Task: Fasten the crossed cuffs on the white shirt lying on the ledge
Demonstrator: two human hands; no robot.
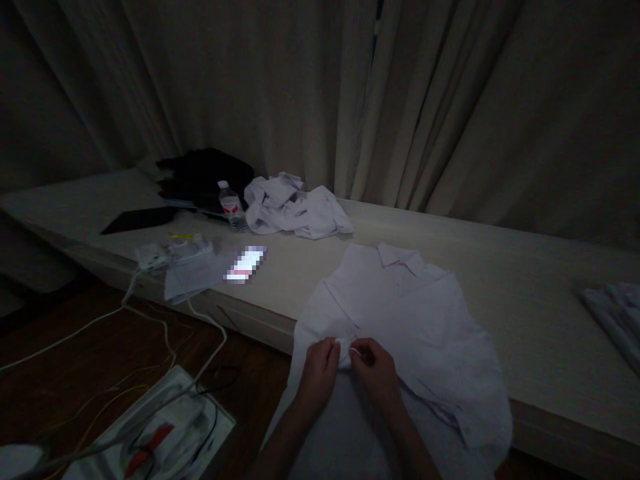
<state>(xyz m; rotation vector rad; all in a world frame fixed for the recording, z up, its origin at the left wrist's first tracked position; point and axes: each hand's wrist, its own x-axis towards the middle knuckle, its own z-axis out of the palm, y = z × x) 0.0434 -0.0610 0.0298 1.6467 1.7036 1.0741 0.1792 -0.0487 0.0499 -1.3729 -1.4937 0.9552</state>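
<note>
The white shirt [415, 320] lies spread over the front edge of the bench [545, 313], collar towards the curtains [320, 87], its lower part hanging over the side nearest the person. The left hand [320, 367] pinches a small fold of it between thumb and fingers; the right hand [377, 370] pinches the cloth just beside that, fingers curled. With so much fabric over the edge, its weight could drag the shirt off the bench — a sharp tug would be enough. The dim light could also make a fine edge easy to miss, and uneven pulling could crease the thin cloth. Behind and to the left sit a crumpled white heap [300, 212], a water bottle [231, 208], a dark pile of cloth [207, 177] and a bright, blurred-out screen [246, 265]. These stand clear of both hands, though the white cable [219, 328] hanging near the papers [190, 277] could snag a trailing sleeve.
</note>
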